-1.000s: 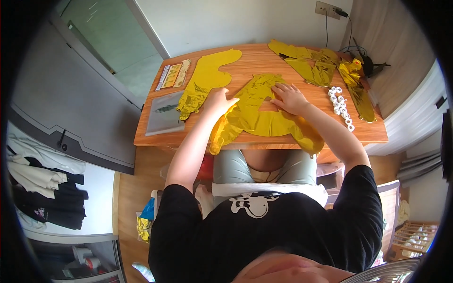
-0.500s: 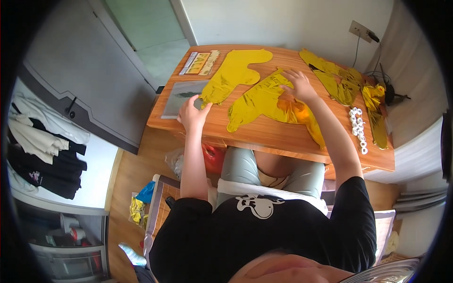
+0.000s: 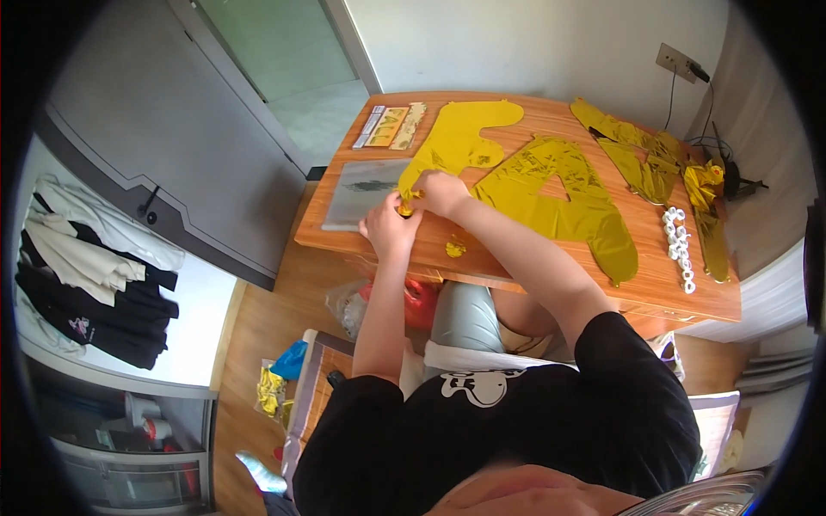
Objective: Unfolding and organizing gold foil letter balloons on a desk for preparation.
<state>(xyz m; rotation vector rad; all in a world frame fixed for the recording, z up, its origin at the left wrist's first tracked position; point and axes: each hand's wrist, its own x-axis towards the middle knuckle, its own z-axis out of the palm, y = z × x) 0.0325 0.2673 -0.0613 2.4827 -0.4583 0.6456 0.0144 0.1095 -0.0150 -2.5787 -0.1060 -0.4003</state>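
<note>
Both my hands meet at the lower end of a flat gold foil letter balloon (image 3: 465,129) at the table's left-middle. My left hand (image 3: 391,228) is closed on its crumpled end from the near side. My right hand (image 3: 443,191) reaches across from the right with curled fingers on the same foil; the fingertips are partly hidden. Beside it lies a second gold foil letter balloon (image 3: 589,198), spread flat with a small triangular opening. My right forearm crosses over its left leg, and a crumpled gold foil bit (image 3: 455,246) shows below the forearm.
More gold foil balloons (image 3: 641,163) lie at the right, near a row of white ribbon rolls (image 3: 678,249). A clear plastic sleeve (image 3: 366,193) and a printed card (image 3: 389,126) lie at the left. Cables (image 3: 718,146) hang by the wall socket (image 3: 675,62).
My right hand has left the second balloon and come over to my left hand at the first one. The second balloon, folded before, now lies spread out. The view has shifted slightly.
</note>
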